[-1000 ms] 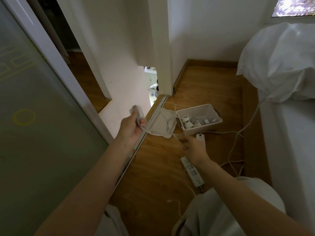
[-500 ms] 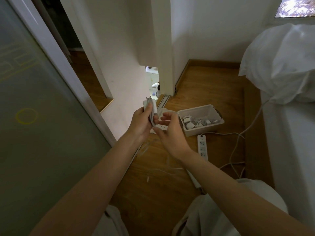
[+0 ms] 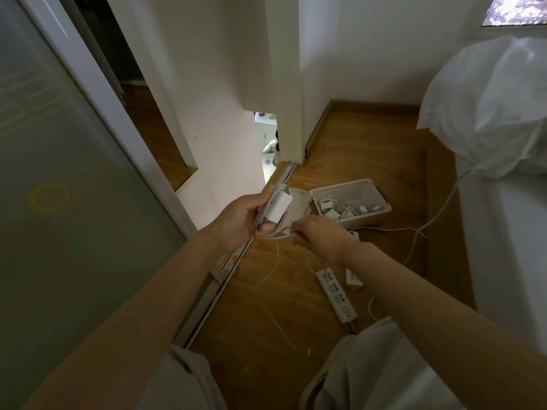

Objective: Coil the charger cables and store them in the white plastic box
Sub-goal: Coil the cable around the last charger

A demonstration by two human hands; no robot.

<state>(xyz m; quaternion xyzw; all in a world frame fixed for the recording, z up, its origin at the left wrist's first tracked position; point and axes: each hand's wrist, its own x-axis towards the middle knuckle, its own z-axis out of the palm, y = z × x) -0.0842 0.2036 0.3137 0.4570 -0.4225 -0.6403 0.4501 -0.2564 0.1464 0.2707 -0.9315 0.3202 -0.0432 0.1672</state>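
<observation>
Left grip point(image 3: 239, 220) clutches the charger point(image 3: 276, 207); right grip point(image 3: 322, 235), just beside and lower, pinches its trailing cable point(image 3: 278, 237). The box point(image 3: 343, 186) lies beyond, nearer the right.

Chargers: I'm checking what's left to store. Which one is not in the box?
The charger in the left hand, its cable pinched by the right hand; the other chargers lie inside the white box.

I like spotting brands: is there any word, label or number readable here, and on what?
No text is readable.
On the charger: no print shows.
On the power strips: markings too small to read.
On the glass door: a yellow circle and box outlines, no letters.
</observation>
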